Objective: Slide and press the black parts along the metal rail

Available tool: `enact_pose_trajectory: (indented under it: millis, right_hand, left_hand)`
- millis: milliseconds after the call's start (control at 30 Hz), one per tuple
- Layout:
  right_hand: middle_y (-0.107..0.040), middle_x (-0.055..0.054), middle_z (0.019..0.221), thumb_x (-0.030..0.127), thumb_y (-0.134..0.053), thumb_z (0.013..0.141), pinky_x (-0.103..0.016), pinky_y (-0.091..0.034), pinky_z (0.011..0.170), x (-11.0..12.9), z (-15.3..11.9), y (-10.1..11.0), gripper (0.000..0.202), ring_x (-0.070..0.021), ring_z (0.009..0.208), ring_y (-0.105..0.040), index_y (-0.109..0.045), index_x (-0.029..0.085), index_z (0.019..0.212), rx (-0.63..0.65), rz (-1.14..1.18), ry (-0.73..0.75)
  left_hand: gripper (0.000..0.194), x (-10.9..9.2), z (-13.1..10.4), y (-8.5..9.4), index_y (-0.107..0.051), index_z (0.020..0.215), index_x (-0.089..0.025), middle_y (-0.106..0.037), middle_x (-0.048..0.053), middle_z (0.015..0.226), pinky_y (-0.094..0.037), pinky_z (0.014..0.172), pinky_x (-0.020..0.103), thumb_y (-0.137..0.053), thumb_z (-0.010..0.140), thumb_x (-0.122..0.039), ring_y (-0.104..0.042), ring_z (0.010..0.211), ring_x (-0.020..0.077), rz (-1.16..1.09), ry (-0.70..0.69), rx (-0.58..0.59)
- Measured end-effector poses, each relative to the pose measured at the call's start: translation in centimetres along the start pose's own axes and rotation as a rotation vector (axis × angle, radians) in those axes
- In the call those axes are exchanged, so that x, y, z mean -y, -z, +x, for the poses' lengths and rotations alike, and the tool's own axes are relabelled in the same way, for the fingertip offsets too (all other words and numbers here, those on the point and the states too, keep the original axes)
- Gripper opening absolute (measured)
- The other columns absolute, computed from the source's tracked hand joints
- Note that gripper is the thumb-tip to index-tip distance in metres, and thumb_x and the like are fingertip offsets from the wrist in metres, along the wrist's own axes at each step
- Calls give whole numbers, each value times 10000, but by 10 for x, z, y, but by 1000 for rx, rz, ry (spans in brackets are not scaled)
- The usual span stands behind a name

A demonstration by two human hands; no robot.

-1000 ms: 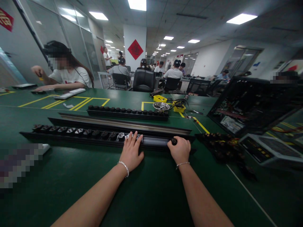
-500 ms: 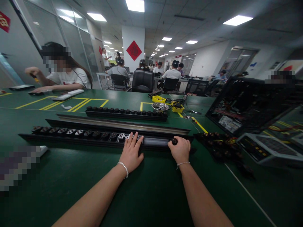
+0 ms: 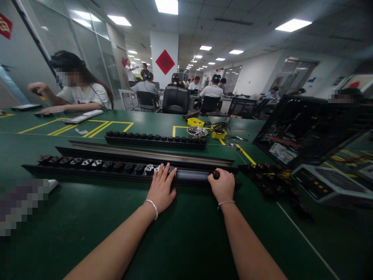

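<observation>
A long black metal channel (image 3: 192,175), like a power strip housing, lies across the table in front of me. Its left part holds a row of black socket modules (image 3: 107,166), a few with white parts; bare metal shows on the right. My left hand (image 3: 161,188) rests with spread fingers on the modules at the row's right end. Near the channel's right end, my right hand (image 3: 223,184) is closed around one small, round black socket module (image 3: 216,174). The grasping fingertips are partly hidden.
Behind lie another long rail (image 3: 151,153) and a filled socket strip (image 3: 154,140). A metal dish (image 3: 197,131) and yellow bins (image 3: 195,122) stand farther back. Right are loose socket modules (image 3: 271,179), a grey power supply (image 3: 332,182) and an open computer case (image 3: 291,128). A co-worker (image 3: 81,91) sits left.
My right hand and the socket module in it have shifted very slightly right. My left hand stays on the row.
</observation>
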State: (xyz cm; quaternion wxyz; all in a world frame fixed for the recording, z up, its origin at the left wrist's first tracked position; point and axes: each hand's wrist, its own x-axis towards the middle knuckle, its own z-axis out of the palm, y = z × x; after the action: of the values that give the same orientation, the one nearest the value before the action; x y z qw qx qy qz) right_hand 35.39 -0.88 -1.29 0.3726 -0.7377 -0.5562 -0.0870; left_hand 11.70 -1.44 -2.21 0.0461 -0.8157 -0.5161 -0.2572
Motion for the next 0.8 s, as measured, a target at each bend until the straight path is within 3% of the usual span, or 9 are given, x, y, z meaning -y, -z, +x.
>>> enact_pose_trajectory:
  millis: [367, 800]
  right_hand:
    - [-668, -101, 877, 278, -493, 703, -372, -331, 889, 0, 0, 4, 254, -237, 887, -556, -647, 150, 859, -11, -25, -21]
    - [-667, -93, 919, 274, -496, 698, -425, -282, 963, -6, 0, 9, 242, -237, 936, -551, -646, 165, 852, -47, -45, -97]
  left_hand:
    - [666, -1, 1, 1, -365, 1379, -217, -263, 96, 1508, -214, 1118, 517, -544, 738, -190, -110, 1407, 293, -3, 16, 8]
    - [627, -1, 1, 1, -395, 1360, -202, -296, 106, 1493, -227, 1112, 522, -521, 747, -173, -142, 1401, 301, 0, 27, 10]
